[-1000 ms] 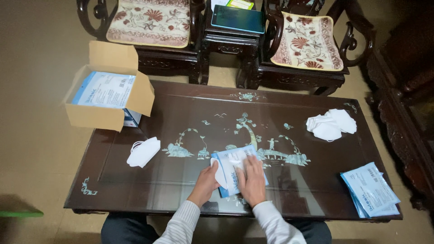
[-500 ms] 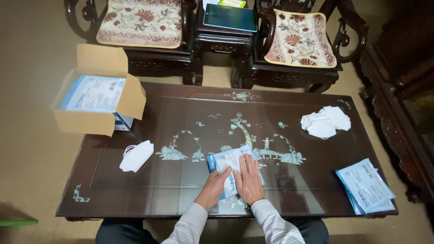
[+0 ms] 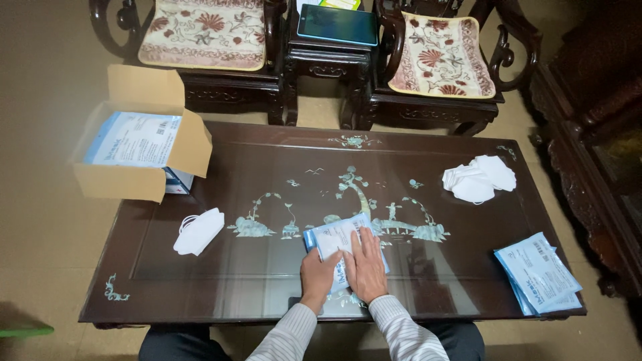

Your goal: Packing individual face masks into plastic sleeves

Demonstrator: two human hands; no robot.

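A blue-and-white flat packet [image 3: 338,239] lies near the front middle of the dark inlaid table [image 3: 267,287]. My left hand [image 3: 319,274] rests on the packet's lower left part with the fingers curled against its edge. My right hand [image 3: 366,264] lies flat on the packet's right side, fingers spread and pressing down. A single white folded mask [image 3: 198,230] lies to the left, apart from both hands. A pile of white masks [image 3: 479,178] sits at the far right.
An open cardboard box [image 3: 139,144] holding a blue-and-white carton overhangs the table's left end. A stack of blue-and-white packets [image 3: 538,273] lies at the front right corner. Two cushioned wooden chairs [image 3: 204,33] and a small stand with a tablet [image 3: 338,24] stand behind.
The view has shifted slightly. Both hands stay on the packet, with the right hand sliding a little over its surface.
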